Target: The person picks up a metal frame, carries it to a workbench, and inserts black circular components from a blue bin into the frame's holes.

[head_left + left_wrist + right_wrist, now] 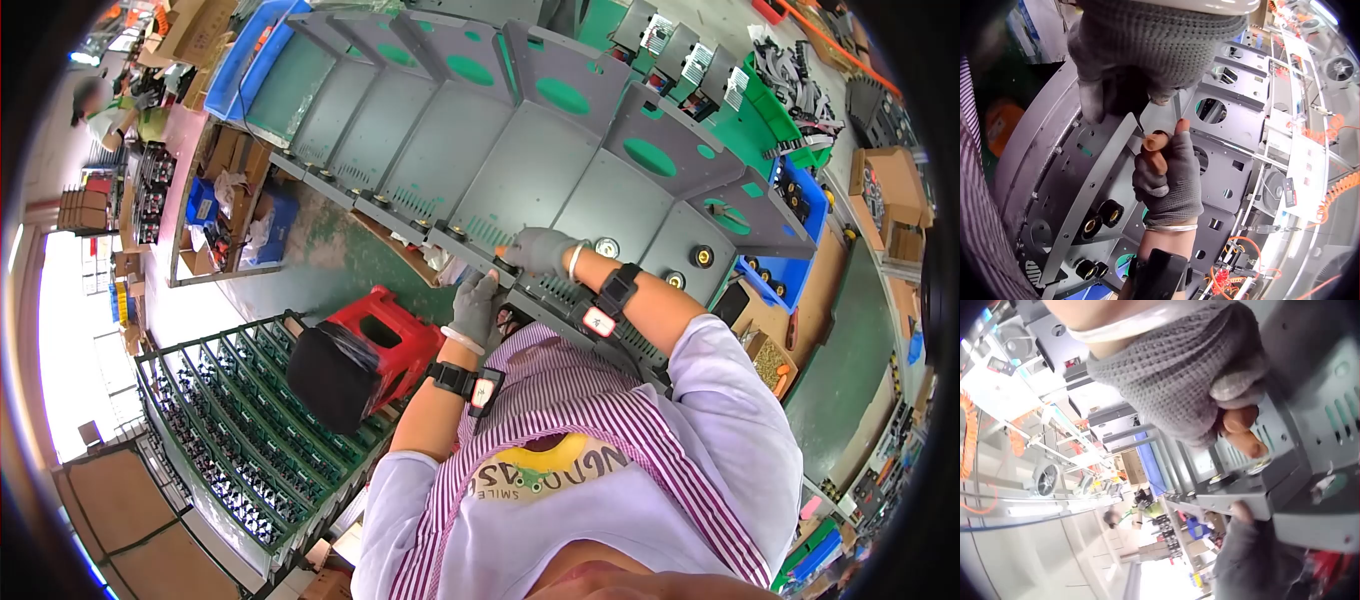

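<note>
A long grey metal frame (520, 170) with upright dividers lies in front of the person. The gloved left hand (474, 308) grips its near rail (1235, 503); in the right wrist view this hand (1250, 556) has its bare thumb tip on the rail's top. Just inside the rail, the gloved right hand (540, 250) has curled fingers, with bare fingertips (1155, 142) at a small dark part (507, 265), largely hidden by them. Black rollers with brass-coloured centres (1110, 212) are fixed in the frame, to the right of the hands in the head view.
A red stool (415, 345) with a black cover stands left of the person, beside a green rack (250, 430) of small parts. Blue bins (805, 240) and a green bin (790, 90) sit beyond the frame's right end.
</note>
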`<control>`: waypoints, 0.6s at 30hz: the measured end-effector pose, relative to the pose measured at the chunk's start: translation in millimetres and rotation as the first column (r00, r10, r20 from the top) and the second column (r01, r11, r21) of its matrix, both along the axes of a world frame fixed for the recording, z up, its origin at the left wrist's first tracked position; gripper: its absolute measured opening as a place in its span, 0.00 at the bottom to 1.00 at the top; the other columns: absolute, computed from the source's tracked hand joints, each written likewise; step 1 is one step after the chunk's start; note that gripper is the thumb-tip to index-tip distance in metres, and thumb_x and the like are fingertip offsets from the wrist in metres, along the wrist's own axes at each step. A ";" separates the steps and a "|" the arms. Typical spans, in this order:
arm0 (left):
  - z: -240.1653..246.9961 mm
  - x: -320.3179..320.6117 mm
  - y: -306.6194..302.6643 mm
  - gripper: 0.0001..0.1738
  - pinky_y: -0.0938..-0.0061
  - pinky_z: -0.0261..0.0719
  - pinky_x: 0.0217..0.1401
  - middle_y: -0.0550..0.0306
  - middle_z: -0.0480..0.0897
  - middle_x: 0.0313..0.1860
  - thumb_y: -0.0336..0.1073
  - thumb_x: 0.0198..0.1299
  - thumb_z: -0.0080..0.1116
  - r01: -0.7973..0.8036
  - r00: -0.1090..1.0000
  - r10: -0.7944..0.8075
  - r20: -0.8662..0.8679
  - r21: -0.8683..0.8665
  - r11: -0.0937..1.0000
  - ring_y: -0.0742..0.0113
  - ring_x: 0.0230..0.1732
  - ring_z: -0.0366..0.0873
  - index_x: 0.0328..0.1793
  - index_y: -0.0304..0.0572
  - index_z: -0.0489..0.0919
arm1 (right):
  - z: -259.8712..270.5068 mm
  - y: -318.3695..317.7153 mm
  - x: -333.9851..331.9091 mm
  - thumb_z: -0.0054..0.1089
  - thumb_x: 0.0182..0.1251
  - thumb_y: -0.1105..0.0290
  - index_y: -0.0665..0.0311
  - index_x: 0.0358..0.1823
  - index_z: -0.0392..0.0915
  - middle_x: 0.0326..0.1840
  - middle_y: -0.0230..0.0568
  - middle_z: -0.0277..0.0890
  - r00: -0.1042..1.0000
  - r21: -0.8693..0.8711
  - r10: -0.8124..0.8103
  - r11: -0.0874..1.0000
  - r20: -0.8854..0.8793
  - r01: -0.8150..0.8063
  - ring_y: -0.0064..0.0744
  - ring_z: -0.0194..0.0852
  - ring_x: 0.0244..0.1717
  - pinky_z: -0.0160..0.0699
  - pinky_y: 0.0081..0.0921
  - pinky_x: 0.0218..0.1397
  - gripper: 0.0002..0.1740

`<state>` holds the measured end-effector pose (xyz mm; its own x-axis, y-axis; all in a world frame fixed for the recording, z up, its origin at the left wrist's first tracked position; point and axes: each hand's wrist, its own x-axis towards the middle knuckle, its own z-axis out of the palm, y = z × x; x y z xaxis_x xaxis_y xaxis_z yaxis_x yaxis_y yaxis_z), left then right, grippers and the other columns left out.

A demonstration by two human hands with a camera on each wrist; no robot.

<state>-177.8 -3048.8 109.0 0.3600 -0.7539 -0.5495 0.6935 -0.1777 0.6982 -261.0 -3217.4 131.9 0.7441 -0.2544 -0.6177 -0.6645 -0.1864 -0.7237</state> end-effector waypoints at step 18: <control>30.0 -24.3 24.7 0.11 0.74 0.72 0.34 0.55 0.75 0.30 0.35 0.56 0.54 -0.036 0.380 -0.056 0.923 0.075 0.997 0.66 0.31 0.73 0.41 0.35 0.74 | -5.0 -10.2 -128.5 0.58 0.44 0.69 0.59 0.51 0.69 0.45 0.47 0.71 0.945 -0.291 -0.276 0.902 0.178 0.318 0.42 0.73 0.44 0.72 0.31 0.47 0.27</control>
